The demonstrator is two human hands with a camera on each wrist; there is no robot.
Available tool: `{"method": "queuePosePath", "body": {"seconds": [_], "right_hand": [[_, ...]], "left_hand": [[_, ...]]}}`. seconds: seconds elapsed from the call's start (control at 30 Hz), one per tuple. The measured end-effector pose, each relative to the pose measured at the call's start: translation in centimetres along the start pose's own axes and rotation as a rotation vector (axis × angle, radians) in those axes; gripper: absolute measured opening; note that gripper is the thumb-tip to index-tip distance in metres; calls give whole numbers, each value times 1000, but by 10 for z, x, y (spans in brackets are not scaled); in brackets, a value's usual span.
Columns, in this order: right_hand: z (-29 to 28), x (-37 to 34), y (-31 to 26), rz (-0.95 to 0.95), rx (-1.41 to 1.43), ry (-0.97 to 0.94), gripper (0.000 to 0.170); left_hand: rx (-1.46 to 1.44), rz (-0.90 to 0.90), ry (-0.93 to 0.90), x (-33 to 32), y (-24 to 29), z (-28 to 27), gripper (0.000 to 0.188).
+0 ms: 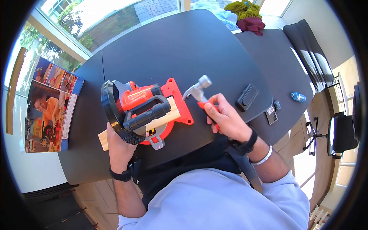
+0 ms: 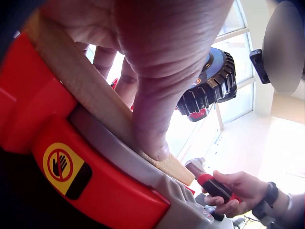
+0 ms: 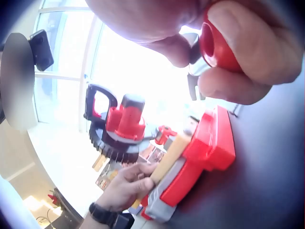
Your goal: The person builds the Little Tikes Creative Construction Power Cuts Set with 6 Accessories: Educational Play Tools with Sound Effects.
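Note:
A red, grey and black toy miter saw [image 1: 140,96] stands on the dark table, its black blade guard raised over the base. Across the base lies a light wooden plank [image 1: 168,118]. My left hand [image 1: 119,147] holds the plank near its left end, partly hidden under the saw in the head view; the left wrist view shows the thumb [image 2: 151,129] along the wood and the fingers on its far side. Right of the saw, my right hand [image 1: 228,119] grips a toy claw hammer [image 1: 197,92] by its red and black handle, with the grey head raised up and away from me.
A picture-covered product box [image 1: 51,107] stands at the left by the window. A black case [image 1: 247,97], a phone [image 1: 271,115] and a small blue bottle [image 1: 298,97] lie to the right. Crumpled clothes [image 1: 245,11] are at the far end.

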State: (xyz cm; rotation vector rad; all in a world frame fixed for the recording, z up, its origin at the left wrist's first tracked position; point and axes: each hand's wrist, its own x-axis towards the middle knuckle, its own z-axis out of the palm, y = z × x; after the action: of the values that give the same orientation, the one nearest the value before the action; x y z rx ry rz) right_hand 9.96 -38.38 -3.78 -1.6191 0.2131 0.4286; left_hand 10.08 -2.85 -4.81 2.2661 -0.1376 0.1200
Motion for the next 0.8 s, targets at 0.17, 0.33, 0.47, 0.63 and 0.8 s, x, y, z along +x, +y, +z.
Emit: {"method": "queuePosePath", "body": {"seconds": [0.17,0.33,0.47,0.63,0.8], "right_hand": [[-2,6,-20,100,-87,-149,39],[-15,17,-24,95,-113,-240,37],[-21,27,-26,71,-174,-324,34],[-25,31,-30,40,-284,-372,36],[-33,40,-38,-77,-478,-453,38]], "left_hand": [[-113,-60,18,-1,7,2,65],[-93,-4,47,0,9,4,61],[-137,-34,38,-1,19,5,56],[-84,-67,31,-3,25,3,51],[12,-190,-60,-5,18,-3,71]]}}
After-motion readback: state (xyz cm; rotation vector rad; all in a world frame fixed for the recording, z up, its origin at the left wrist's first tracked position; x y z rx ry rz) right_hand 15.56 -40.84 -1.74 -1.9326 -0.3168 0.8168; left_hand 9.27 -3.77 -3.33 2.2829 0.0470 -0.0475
